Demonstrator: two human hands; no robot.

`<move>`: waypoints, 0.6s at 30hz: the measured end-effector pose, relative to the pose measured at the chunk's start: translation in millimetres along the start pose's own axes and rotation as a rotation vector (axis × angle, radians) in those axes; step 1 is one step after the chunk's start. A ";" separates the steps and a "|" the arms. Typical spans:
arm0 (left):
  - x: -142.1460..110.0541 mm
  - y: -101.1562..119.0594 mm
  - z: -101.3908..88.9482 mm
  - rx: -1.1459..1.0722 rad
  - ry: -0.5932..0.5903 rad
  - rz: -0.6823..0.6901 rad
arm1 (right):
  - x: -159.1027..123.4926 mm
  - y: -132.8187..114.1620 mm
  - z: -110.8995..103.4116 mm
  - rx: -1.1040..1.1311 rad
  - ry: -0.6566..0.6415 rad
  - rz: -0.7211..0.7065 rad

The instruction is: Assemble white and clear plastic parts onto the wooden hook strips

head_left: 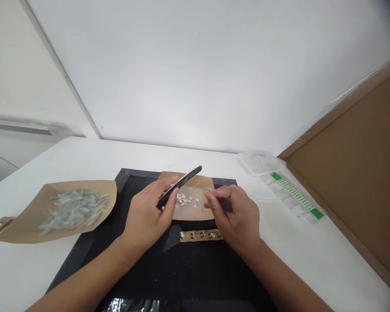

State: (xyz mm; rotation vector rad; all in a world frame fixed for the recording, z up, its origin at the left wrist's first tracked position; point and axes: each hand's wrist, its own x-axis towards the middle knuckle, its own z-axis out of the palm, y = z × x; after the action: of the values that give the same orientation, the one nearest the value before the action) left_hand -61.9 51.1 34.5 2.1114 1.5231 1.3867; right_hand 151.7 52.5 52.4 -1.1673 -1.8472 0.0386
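Observation:
My left hand is closed around a long, slim black tool with a rounded end, tilted up to the right. Over the right side of a brown paper sheet, my right hand pinches thumb and fingers together. Something tiny shows at its fingertips, too small to name. Between the hands, several small white oval pieces lie scattered on a pale translucent sheet. Below them is a narrow brown strip carrying a row of small dark and white pieces; my right hand hides its right end.
A black mat lies under the work. On the left, a brown paper sheet bears a heap of clear slivers. At right are a clear plastic container, a green-labelled compartment box and a cardboard panel.

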 end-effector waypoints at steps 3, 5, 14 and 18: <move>2.4 -4.2 -0.3 0.091 -0.010 0.073 | -4.7 4.7 -2.1 0.009 -0.025 -0.028; 2.6 -5.6 0.1 0.118 -0.019 0.069 | -6.3 7.0 -2.5 0.024 -0.053 -0.056; 4.1 -14.0 1.2 0.342 -0.029 0.179 | -6.2 10.2 -5.9 0.146 -0.131 -0.207; 3.9 -4.3 -3.5 0.244 0.033 0.221 | -7.7 12.0 -5.1 0.144 -0.119 -0.220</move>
State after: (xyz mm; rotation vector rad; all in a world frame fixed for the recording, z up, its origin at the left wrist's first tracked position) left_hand -67.3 55.0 35.9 2.4805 1.5830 1.3686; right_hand 164.6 51.4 44.7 -0.8741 -2.0332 0.1162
